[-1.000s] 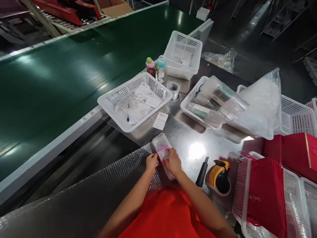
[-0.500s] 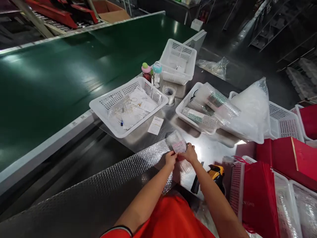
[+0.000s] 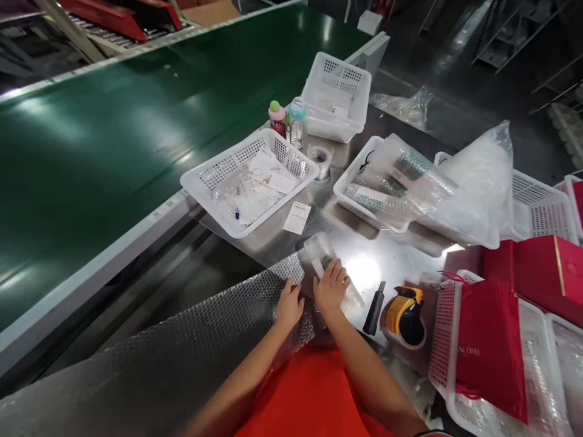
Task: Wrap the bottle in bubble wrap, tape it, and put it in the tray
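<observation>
A long strip of bubble wrap runs from the lower left up to the metal table. At its right end lies a clear bubble-wrapped packet with something green inside. My right hand is over this packet, its fingers curved across the top and the thumb at the left side. Just left of it, my left hand rests on the strip, fingers apart and holding nothing. A black-handled cutter and a yellow and black tape dispenser lie to the right of my right forearm.
A white basket of small bagged items and a paper label stand ahead. Wrapped packs fill another basket. Behind are a tape roll, two bottles and a green conveyor. Red bags are at right.
My hands have moved apart, the left sliding left off the packet onto the strip. My right hand has shifted onto the packet's top. The view has moved slightly, uncovering the cutter and dispenser.
</observation>
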### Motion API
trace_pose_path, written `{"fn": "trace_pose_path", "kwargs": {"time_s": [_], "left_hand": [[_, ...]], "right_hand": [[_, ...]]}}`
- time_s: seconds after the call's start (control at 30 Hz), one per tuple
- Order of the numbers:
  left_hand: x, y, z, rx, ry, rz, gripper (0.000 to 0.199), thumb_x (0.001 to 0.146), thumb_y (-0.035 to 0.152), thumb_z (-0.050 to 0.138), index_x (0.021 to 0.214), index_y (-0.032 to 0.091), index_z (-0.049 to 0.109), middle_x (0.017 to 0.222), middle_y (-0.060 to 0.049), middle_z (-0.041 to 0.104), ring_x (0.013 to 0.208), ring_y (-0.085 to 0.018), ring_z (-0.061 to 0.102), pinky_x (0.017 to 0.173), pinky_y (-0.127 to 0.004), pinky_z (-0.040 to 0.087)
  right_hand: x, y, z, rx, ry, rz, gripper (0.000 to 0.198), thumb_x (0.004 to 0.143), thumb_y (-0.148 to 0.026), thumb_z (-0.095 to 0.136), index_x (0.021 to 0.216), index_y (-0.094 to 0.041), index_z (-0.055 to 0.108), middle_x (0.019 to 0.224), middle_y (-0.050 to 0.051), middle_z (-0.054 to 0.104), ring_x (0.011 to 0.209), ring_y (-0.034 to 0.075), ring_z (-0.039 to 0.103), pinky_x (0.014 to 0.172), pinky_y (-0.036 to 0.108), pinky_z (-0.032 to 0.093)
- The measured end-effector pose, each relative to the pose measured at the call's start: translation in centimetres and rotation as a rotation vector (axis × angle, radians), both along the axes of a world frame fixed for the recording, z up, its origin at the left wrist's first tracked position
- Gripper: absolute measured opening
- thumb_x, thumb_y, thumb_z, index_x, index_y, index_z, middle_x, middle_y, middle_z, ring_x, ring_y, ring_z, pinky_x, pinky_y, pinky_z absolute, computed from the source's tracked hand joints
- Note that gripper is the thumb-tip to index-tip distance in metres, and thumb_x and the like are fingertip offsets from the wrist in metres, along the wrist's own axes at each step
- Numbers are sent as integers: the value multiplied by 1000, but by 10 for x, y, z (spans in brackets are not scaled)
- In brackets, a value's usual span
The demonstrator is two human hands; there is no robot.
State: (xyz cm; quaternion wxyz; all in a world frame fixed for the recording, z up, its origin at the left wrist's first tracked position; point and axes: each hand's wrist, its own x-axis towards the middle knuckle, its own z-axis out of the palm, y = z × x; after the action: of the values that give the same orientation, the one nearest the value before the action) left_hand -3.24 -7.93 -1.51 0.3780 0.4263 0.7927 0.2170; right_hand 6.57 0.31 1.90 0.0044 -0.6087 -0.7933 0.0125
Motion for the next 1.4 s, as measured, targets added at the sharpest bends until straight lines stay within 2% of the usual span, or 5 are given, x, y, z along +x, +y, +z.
{"fn": "trace_pose_path", "kwargs": {"time_s": [0.37, 0.67, 0.93, 1.2, 1.4], "left_hand": [[-2, 13, 16, -92, 362, -508, 70, 86, 11, 50, 155, 15, 39, 168, -12, 27, 129, -37, 53, 103, -50, 51], [10, 46, -8, -65, 401, -539, 76, 90, 38, 64, 158, 36, 30, 172, -2, 14, 156, -46, 5, 116, -82, 8], [6, 36, -5, -91, 469, -603, 73, 92, 41, 59, 158, 33, 29, 171, -4, 15, 156, -46, 10, 113, -84, 13], [6, 57, 11, -26, 548, -611, 61, 92, 27, 55, 152, 15, 46, 167, -20, 26, 154, -39, 24, 123, -64, 22], [0, 79, 13, -147, 575, -502, 75, 89, 31, 61, 156, 12, 34, 167, -24, 25, 152, -41, 28, 119, -60, 31]], "right_hand": [[7, 18, 10, -319, 64, 71, 50, 92, -37, 60, 139, -23, 51, 154, 19, 39, 130, 36, 46, 102, 48, 42], [54, 102, 3, -239, -2, 5, 55, 86, -26, 60, 139, -19, 46, 154, 19, 38, 127, 34, 45, 102, 45, 39], [72, 88, 19, -228, 148, -1, 62, 89, -37, 66, 144, -17, 46, 160, 21, 32, 148, 35, 27, 117, 52, 27], [150, 1, -2, -268, 57, -600, 47, 93, -11, 36, 137, -1, 49, 119, 28, 59, 110, 34, 62, 91, 44, 51], [155, 3, -10, -330, 49, -630, 51, 91, -10, 30, 139, -5, 49, 117, 29, 62, 104, 36, 67, 80, 46, 56]]}}
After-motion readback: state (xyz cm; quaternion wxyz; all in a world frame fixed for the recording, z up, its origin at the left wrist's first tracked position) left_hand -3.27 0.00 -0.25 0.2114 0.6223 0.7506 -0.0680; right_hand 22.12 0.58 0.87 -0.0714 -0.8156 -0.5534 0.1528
